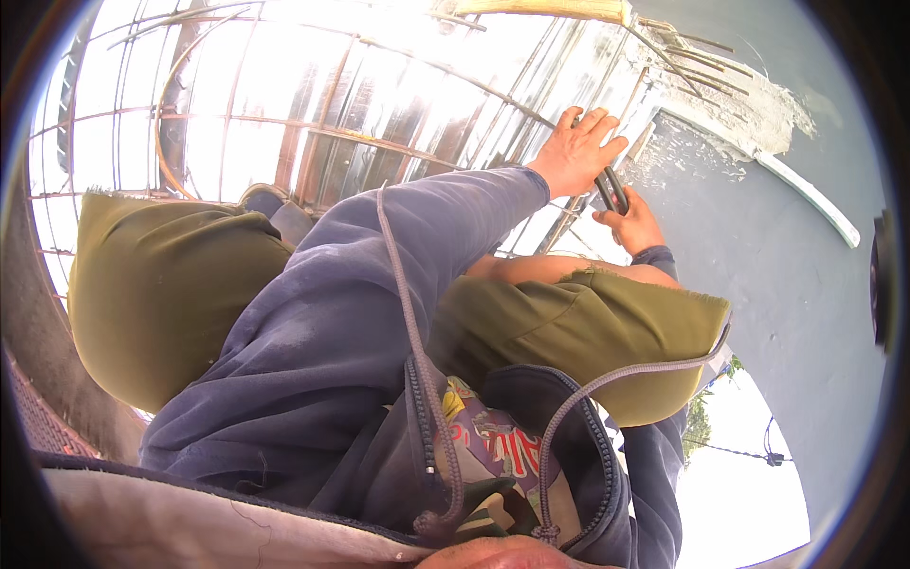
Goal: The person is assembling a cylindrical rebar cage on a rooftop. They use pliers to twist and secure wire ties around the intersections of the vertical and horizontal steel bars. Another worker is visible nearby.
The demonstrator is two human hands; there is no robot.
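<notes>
My right hand is closed round the lower ends of the dark handles of what look like pliers. The jaws are hidden behind my other hand and the bars. Just beyond it, my left hand has its fingers spread, the back of the hand toward me. It lies over the steel rebar, close to the tool's upper part; whether the palm touches the bars cannot be seen. Long bars run from the upper left toward both hands, crossed by thinner ones.
A grey wall rises on the right, with rough broken concrete and protruding bar ends. A white strip leans there. A wooden piece crosses the top. My bent knees flank my left arm. Hood cords hang in front.
</notes>
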